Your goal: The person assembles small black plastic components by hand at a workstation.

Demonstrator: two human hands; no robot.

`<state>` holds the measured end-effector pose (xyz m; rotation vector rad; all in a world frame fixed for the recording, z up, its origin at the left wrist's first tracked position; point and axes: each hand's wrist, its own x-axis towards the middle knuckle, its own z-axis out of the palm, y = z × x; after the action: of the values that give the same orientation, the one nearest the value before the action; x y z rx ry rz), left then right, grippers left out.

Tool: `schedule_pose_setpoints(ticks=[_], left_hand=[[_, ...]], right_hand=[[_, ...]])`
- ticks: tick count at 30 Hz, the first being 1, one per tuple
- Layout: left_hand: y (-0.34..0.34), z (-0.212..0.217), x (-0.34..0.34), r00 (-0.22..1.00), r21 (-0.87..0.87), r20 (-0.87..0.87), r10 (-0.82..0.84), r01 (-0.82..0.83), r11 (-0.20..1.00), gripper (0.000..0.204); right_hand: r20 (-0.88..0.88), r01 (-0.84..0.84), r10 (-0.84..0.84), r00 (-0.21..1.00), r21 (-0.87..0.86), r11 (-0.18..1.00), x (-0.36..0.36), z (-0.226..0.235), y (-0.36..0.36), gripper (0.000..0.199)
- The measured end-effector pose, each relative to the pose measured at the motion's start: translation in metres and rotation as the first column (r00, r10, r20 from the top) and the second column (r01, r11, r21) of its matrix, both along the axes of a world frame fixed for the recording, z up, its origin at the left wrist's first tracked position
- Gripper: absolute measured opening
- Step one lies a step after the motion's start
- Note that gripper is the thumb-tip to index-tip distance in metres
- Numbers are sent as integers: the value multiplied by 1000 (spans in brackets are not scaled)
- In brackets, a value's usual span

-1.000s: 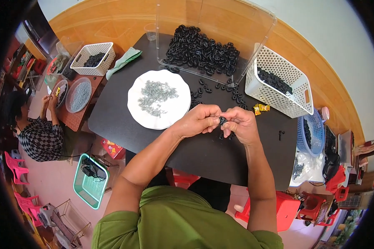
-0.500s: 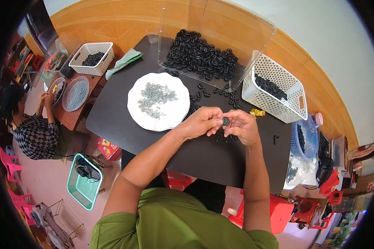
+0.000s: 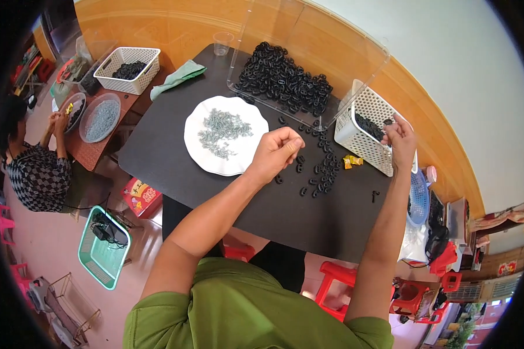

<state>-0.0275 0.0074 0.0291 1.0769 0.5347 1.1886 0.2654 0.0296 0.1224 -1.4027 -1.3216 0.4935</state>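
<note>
My left hand [image 3: 278, 152] is closed in a pinch above the dark table, just right of a white scalloped plate [image 3: 195, 154] holding a heap of small silvery pins. What is between its fingers, if anything, is hidden. Over the white perforated basket [image 3: 364, 142] at the right, my right hand [image 3: 400, 141] has its fingers apart. A small black oval piece [image 3: 388, 122] shows beside its fingertips; I cannot tell whether they touch. Black pieces [image 3: 364, 125] fill the basket's bottom. Loose black oval pieces with holes [image 3: 326, 174] lie between my hands.
A clear plastic bin [image 3: 282, 81] with heaped black pieces lies at the back. Yellow wrappers [image 3: 352, 161], a green cloth [image 3: 177, 78] and a clear cup [image 3: 222, 43] rest on the table. At left, another person [image 3: 38, 168] works at a brown table.
My right hand has left my left hand and moved right, over the white basket. The black piece held between both hands is gone from there. My left hand stays near the plate.
</note>
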Motion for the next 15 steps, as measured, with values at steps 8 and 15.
schedule_pose_setpoints(ticks=[8, 15], left_hand=[[-3, 0, 1, 964, 49, -25, 264, -263, 964, 15], [-28, -13, 25, 803, 884, -179, 568, -123, 452, 10]], right_hand=[[-93, -145, 136, 986, -100, 984, -75, -58, -49, 18], [643, -209, 283, 712, -192, 959, -117, -102, -38, 21]])
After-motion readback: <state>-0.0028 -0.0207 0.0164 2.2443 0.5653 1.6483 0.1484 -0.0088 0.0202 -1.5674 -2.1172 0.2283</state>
